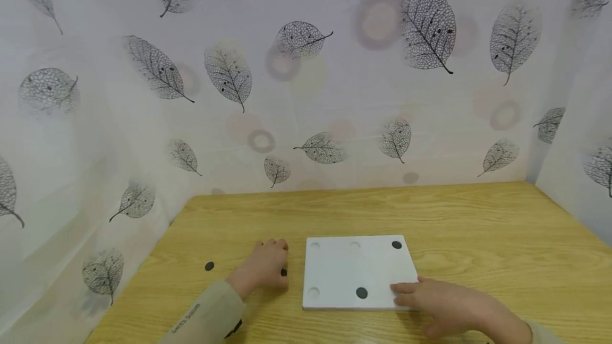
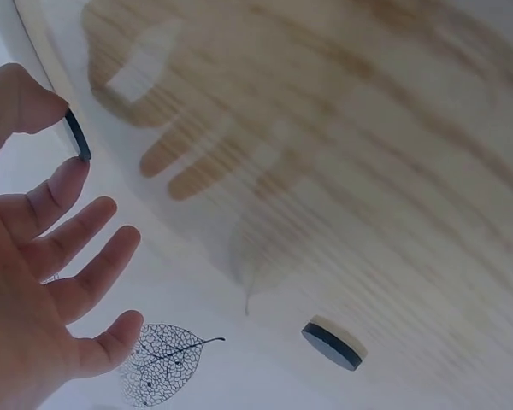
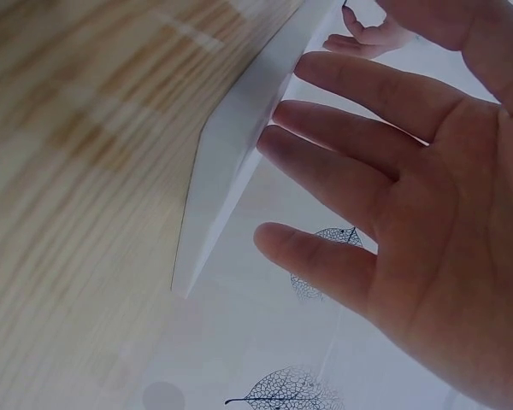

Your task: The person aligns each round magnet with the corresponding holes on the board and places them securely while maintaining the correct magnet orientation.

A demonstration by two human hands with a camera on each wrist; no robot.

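Note:
My left hand [image 1: 265, 265] is raised a little over the table, left of the white board [image 1: 341, 268]. Its thumb and index finger pinch a thin black disc [image 2: 78, 134] by the edges; the other fingers are spread. The board has shallow round recesses at its left corners and back middle. Black discs fill the back right spot [image 1: 397, 245] and front middle spot [image 1: 362, 293]. My right hand [image 1: 444, 302] lies at the front right corner with nearly straight fingertips touching the board; that corner is hidden under it. In the right wrist view its fingers [image 3: 342, 171] extend along the board's edge.
Another black disc [image 1: 209, 266] lies on the wooden table [image 1: 363, 208], left of my left hand. The left wrist view shows this loose disc [image 2: 332, 343] too. A white leaf-patterned curtain [image 1: 334, 94] hangs behind the table and along both sides.

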